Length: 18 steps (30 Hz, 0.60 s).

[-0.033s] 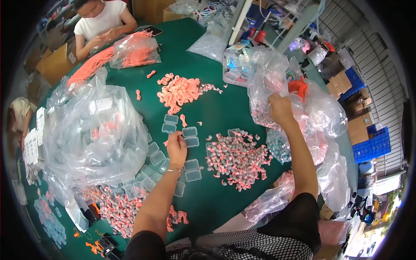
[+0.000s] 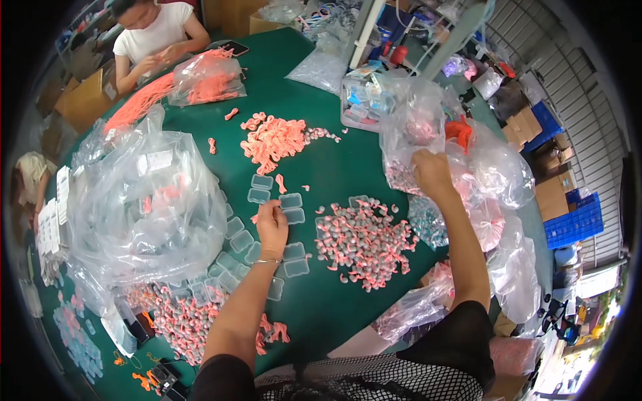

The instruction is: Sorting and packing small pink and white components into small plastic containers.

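Green table [image 2: 348, 167] is seen across most of the view. Big clear plastic bag [image 2: 144, 207] of small boxes is slumped at 9 o'clock. A second clear bag [image 2: 428, 127], part filled with small grey-pink pieces, is stood at 2 o'clock of centre; right hand [image 2: 433, 174] is placed at its lower edge, fingers curled onto the plastic, though whether the film is actually pinched cannot be told. Loose heap of pink-and-grey pieces [image 2: 364, 240] is spread just right of centre, between the two arms. Pile of pink cords [image 2: 274, 139] is laid at 12 o'clock of centre, well apart from both hands. Left hand [image 2: 272, 224] is set at centre, fingertips pressed together on something small at the rim of the clear little boxes [image 2: 291, 207]; what is pinched is too small to tell. More empty boxes are scattered around the wrist from 6 to 9 o'clock. Another person in a white shirt [image 2: 154, 37] is seated at 11 o'clock, hands on a long pink bundle [image 2: 137, 100] beside a bag of pink cords [image 2: 204, 77].
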Motion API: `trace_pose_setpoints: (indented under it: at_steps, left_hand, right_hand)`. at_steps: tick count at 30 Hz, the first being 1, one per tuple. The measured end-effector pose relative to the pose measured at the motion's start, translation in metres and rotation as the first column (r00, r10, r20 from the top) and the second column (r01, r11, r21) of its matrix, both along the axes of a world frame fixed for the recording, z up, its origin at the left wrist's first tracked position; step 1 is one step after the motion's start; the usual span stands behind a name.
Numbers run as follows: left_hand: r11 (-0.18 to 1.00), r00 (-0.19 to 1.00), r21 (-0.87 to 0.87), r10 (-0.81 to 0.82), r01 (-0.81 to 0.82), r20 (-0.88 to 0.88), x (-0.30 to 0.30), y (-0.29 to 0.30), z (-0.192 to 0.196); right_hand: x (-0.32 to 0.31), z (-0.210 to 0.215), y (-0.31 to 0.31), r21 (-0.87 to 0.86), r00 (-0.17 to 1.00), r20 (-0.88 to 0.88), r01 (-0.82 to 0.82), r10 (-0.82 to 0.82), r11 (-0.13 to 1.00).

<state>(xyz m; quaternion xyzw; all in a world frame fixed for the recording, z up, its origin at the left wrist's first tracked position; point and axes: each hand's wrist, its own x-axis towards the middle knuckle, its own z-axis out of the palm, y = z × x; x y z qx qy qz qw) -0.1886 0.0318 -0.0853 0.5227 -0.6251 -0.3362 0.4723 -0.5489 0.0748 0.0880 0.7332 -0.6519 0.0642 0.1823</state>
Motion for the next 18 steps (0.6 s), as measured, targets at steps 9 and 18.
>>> trace_pose_setpoints:
  at_steps: [9,18]
  left_hand:
    - [0.869,0.865,-0.052,-0.495,0.492,-0.077,-0.152,0.053,0.124]
    - [0.903,0.890,-0.133,-0.427,0.409,-0.161,-0.144,0.097,0.124]
  right_hand:
    - [0.063,0.022,0.111,0.154,0.982,0.140,-0.148,0.127,0.977]
    - [0.020,-0.030,0.042,0.215,0.701,0.710,-0.112,-0.076,0.970]
